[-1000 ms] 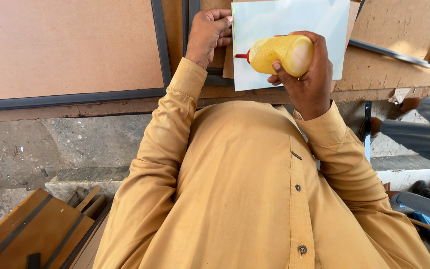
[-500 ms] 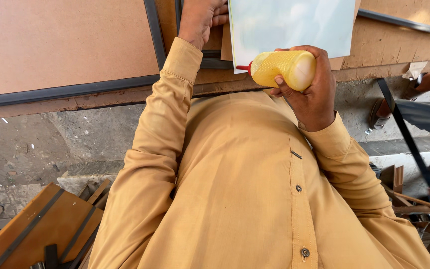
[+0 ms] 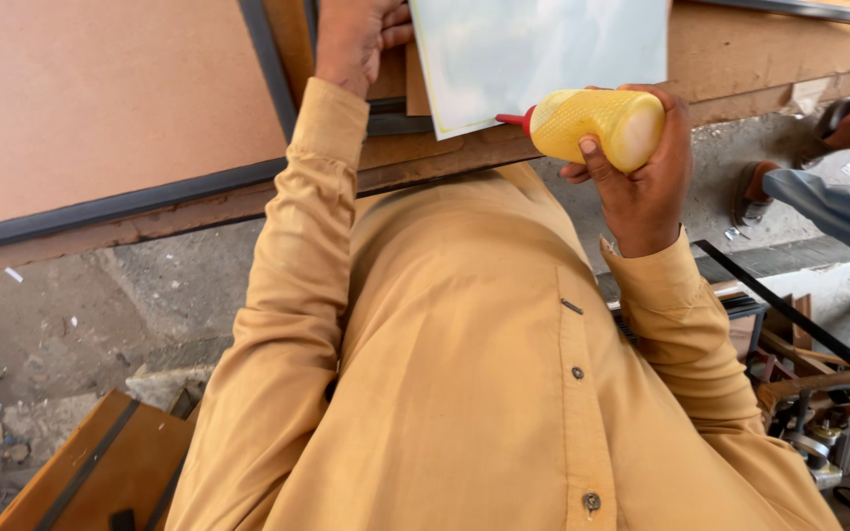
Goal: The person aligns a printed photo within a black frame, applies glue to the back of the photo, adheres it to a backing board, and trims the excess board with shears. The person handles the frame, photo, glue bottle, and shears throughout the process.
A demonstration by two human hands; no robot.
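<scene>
The right hand grips a yellow glue bottle, its red nozzle touching the near edge of the pale sheet that the left hand presses onto the bench; gluing looks barely begun, no bead visible.

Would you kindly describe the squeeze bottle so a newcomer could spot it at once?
Start at the brown board across the top, then the pale sheet lying on it. At its lower edge, the right hand grips a yellow bottle, the only thing with a red nozzle.
</scene>
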